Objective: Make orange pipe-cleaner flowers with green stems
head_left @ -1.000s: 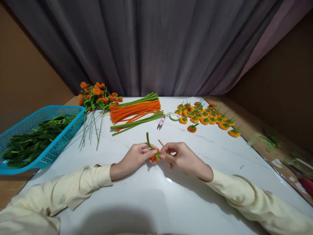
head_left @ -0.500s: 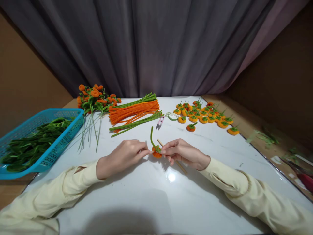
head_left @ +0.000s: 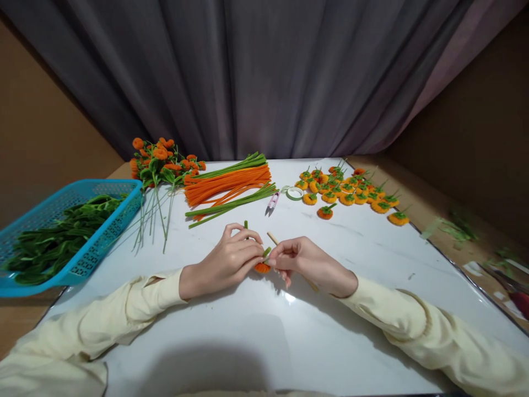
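Any lettering on the pink-handled snips (head_left: 272,204) is too small to be read.

The left hand (head_left: 231,256) is held palm down, its wrist low and its fingers arched over an orange flower head (head_left: 263,268) near the middle of the white table (head_left: 198,353). Its fingertips are brought against the flower's top, but whether anything is gripped by them cannot be told. By the right hand (head_left: 308,262), turned inward, the green top of the flower is pinched between thumb and forefinger, with the other fingers curled beneath. A thin wooden stick (head_left: 273,239) is partly covered by that hand, and a green strip (head_left: 246,224) is mostly hidden behind the left fingers.

Beyond the hands, orange pipe cleaners (head_left: 227,183) are laid between two green bundles, with the snips and a tape roll (head_left: 295,199) placed just to the right. Finished flower heads (head_left: 347,198) are clustered at far right; one orange-red head (head_left: 324,214) is set nearer. At left, green leaves (head_left: 70,231) are heaped in a blue basket (head_left: 138,190); stemmed orange flowers (head_left: 161,154) are piled beyond. The far side is closed off by a grey curtain (head_left: 268,82).
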The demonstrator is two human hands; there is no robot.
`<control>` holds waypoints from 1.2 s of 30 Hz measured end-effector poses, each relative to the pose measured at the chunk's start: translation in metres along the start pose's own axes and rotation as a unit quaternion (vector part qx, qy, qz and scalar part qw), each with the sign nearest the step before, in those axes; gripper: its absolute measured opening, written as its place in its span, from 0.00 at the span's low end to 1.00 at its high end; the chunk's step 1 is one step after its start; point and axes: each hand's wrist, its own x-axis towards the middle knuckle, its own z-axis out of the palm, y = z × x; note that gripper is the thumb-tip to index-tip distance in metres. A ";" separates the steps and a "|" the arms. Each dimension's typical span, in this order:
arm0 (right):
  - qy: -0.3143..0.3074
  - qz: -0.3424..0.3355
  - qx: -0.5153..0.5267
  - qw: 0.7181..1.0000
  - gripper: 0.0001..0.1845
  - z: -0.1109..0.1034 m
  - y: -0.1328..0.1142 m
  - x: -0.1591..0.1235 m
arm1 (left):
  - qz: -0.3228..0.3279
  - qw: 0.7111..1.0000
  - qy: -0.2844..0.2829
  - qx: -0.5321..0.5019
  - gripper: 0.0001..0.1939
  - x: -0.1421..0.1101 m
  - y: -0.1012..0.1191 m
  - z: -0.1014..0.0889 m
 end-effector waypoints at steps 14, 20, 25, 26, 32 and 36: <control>0.081 -0.035 0.079 0.993 0.12 0.006 0.018 0.007 | -0.038 0.963 0.247 0.100 0.06 -0.010 -0.005 0.015; 0.103 -0.067 0.107 0.987 0.16 0.004 0.026 0.004 | -0.280 0.905 0.062 -0.313 0.12 -0.005 -0.004 0.021; 0.089 -0.076 0.070 0.991 0.20 0.006 0.024 0.004 | -0.274 0.804 -0.010 -0.527 0.17 -0.001 -0.001 0.031; 0.083 -0.077 0.065 0.991 0.20 0.006 0.024 0.004 | -0.277 0.801 -0.006 -0.531 0.17 -0.001 -0.001 0.031; 0.061 -0.070 0.057 0.994 0.19 0.005 0.027 0.005 | -0.285 0.795 -0.015 -0.535 0.17 -0.003 -0.003 0.032; 0.040 -0.057 0.068 0.995 0.20 0.004 0.027 0.006 | -0.284 0.788 -0.014 -0.546 0.16 -0.004 -0.006 0.033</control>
